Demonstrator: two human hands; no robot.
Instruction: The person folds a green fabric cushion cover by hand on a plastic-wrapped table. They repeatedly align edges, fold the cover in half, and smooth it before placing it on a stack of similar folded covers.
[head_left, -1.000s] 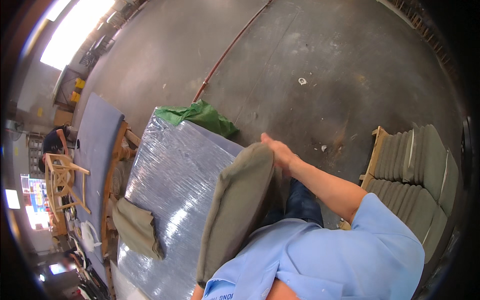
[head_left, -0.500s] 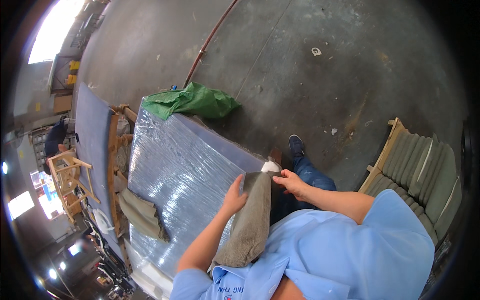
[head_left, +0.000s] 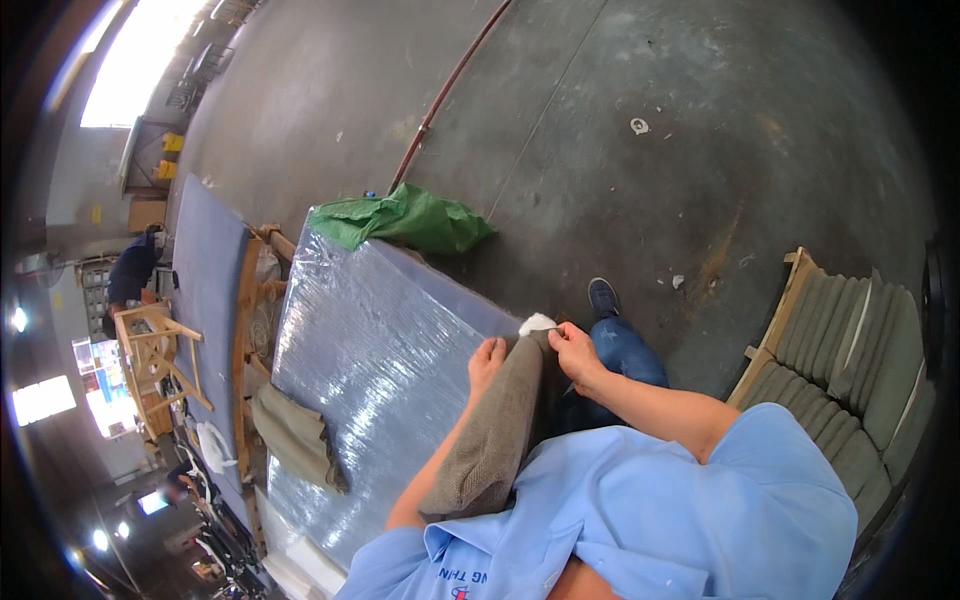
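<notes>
A grey-brown woven cushion cover stretches from my chest out toward the table's corner, its far end narrowing between my hands. White stuffing pokes out at that end. My right hand pinches the cover's edge beside the stuffing, thumb and fingers together. On the other side, my left hand has its fingers curled against the cover's left edge; the fabric partly hides its grip. Beneath lies a table covered in shiny clear plastic film. Another grey-brown fabric piece rests folded at the table's left side.
A green sack drapes over the table's far edge. To the right, grey-green cushions stand packed in a wooden frame. Leftward are a second blue-grey table, a wooden chair frame and another person. A reddish hose crosses the floor.
My left hand's fingers have curled in from a straighter pose. My right hand has closed more tightly by the stuffing. The whole view has shifted slightly.
</notes>
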